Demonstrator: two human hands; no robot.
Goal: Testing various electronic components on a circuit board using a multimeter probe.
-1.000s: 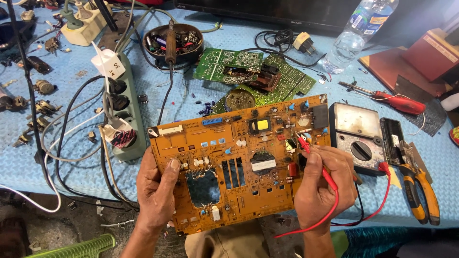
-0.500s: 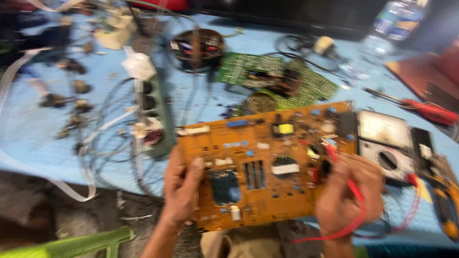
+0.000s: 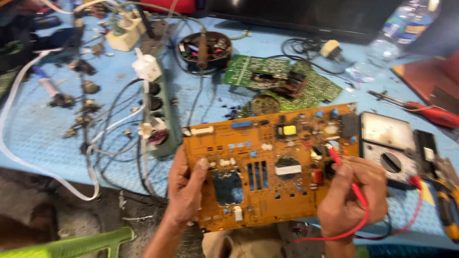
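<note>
I hold an orange circuit board (image 3: 267,165) tilted up over the near edge of the blue table. My left hand (image 3: 187,186) grips its left edge, thumb pressed on the face. My right hand (image 3: 351,196) supports the board's right edge and pinches a red test probe (image 3: 343,172), whose tip touches components near the board's right side. The probe's red lead loops down under my right hand and runs to the analog multimeter (image 3: 389,145) lying just right of the board.
Green circuit boards (image 3: 282,81) lie behind the orange one. A power strip (image 3: 160,114) with tangled cables sits left, a round dish with a soldering iron (image 3: 204,48) behind. A red-handled screwdriver (image 3: 428,112), yellow pliers (image 3: 447,210) and a plastic bottle (image 3: 397,28) are right.
The view has shifted left and down, so the board and hands sit further right in frame. The grip on board and probe stays the same.
</note>
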